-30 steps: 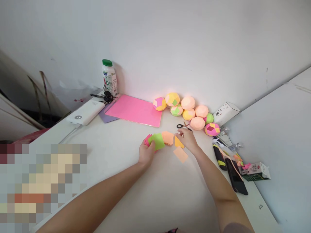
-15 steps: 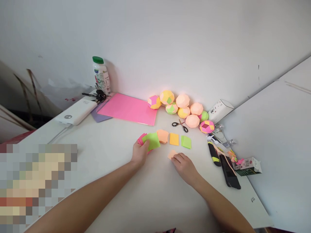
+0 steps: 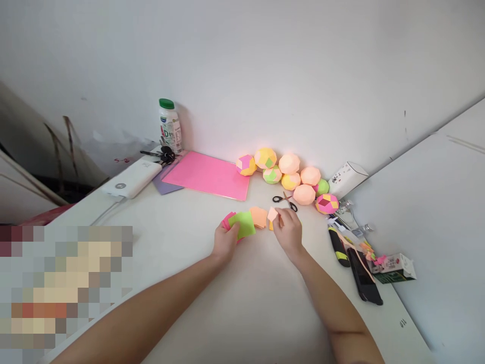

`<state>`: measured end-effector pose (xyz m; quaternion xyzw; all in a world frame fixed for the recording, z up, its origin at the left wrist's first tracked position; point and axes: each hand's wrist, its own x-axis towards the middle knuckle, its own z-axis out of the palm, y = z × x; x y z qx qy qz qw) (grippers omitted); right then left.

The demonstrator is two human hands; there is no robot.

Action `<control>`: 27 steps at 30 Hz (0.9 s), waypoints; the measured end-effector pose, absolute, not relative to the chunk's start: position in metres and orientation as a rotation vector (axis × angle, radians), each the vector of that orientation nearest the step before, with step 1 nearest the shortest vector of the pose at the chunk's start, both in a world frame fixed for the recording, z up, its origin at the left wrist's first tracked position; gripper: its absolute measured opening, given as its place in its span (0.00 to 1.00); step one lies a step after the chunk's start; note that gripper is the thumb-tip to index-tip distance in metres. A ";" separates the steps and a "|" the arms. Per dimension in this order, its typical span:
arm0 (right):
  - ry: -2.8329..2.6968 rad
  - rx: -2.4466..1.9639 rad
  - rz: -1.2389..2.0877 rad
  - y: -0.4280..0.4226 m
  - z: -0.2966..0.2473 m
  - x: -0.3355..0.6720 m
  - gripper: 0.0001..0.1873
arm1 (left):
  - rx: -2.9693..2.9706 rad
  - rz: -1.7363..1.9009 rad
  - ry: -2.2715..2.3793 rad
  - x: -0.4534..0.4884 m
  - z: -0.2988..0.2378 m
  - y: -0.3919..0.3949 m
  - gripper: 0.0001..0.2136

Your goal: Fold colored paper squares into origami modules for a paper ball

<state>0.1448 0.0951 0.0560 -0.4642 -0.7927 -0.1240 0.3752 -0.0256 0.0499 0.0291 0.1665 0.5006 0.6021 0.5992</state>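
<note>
My left hand (image 3: 225, 240) is closed on a fan of paper squares, a green paper square (image 3: 244, 224) on top and pink ones (image 3: 228, 220) behind it. Between the fingertips of my right hand (image 3: 290, 230) is a peach paper square (image 3: 273, 214), raised in front of a yellow stack of paper squares (image 3: 271, 225) that it partly covers. A stack of orange-peach paper squares (image 3: 258, 217) lies between my two hands. My right hand hides the spot where the green stack lay. Black-handled scissors (image 3: 286, 200) rest open just beyond my right hand.
Several folded paper balls (image 3: 289, 164) are grouped against the wall beside a pink sheet (image 3: 208, 174). A white power bank (image 3: 132, 179), keys (image 3: 165, 154) and a bottle (image 3: 170, 126) stand left. At right are a phone (image 3: 364, 275), a cutter (image 3: 338, 246) and a small box (image 3: 394, 268).
My right hand has lifted the peach square off the table and moved it away from me, over the yellow stack. My left hand keeps its squares. The view has shifted slightly.
</note>
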 end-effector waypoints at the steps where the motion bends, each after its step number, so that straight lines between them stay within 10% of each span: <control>1: -2.022 -1.199 -0.361 0.104 0.060 0.138 0.16 | 0.384 1.399 1.161 -0.026 0.029 0.050 0.18; 13: -2.619 -1.304 0.443 0.132 0.047 0.123 0.16 | 0.416 1.406 1.149 -0.026 0.023 0.054 0.16; 27: -1.604 -1.432 1.283 0.063 0.045 0.161 0.19 | 0.668 0.974 0.619 -0.017 0.021 0.037 0.22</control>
